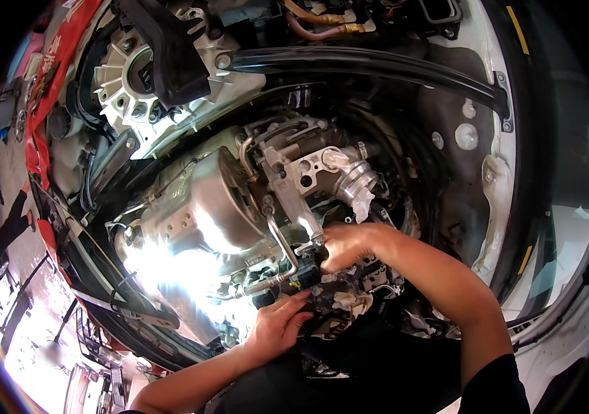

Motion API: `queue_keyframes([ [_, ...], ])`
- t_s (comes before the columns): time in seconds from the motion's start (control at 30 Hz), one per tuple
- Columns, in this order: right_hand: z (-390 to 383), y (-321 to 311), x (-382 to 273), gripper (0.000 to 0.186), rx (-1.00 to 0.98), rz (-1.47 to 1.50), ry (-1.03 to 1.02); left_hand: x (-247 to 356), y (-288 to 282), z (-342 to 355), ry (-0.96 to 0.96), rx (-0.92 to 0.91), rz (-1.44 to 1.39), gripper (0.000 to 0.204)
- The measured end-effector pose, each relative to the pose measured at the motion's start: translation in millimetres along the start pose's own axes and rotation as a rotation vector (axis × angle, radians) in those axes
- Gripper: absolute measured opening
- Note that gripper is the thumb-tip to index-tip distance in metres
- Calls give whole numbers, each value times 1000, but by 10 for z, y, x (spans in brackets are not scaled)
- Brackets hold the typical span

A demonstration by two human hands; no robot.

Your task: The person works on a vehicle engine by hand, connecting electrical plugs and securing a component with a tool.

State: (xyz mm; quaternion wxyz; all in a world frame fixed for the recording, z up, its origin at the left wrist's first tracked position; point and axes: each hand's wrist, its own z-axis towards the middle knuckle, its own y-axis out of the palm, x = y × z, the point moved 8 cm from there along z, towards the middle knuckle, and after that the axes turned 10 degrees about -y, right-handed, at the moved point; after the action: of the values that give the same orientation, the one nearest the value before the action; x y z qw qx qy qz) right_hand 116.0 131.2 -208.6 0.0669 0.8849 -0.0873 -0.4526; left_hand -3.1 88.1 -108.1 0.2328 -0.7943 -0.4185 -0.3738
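Note:
My right hand (346, 245) reaches into the engine below a cast metal bracket (298, 210), its fingers curled beside a black plastic connector (306, 272); what they grip is hidden. My left hand (274, 328) is lower and to the left, fingers bent and pressed among the parts under that connector; their hold cannot be made out. A bent metal pipe (274, 234) runs down between the bracket and a domed metal heat shield (215, 203). Crumpled white material (362, 205) hangs at the round flange (353, 181) above my right hand.
A black brace bar (350, 65) crosses the bay above the engine, beside a ribbed aluminium mount (122, 83). A red cover (46, 103) drapes over the left edge. Another person's dark sleeve (8, 224) shows at far left. The body edge and windscreen (563, 228) lie at right.

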Motion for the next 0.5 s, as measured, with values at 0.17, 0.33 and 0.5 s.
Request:
queue_keyframes([
  [0.17, 82, 73, 191, 48, 59, -192, -5, 77, 65, 112, -81, -149, 70, 11],
  [0.33, 77, 110, 184, 49, -131, -95, 197, 17, 218, 115, -76, -228, 273, 18],
  [0.5, 76, 66, 63, 47, -107, -164, 185, 158, 62, 107, -68, -120, 513, 12],
])
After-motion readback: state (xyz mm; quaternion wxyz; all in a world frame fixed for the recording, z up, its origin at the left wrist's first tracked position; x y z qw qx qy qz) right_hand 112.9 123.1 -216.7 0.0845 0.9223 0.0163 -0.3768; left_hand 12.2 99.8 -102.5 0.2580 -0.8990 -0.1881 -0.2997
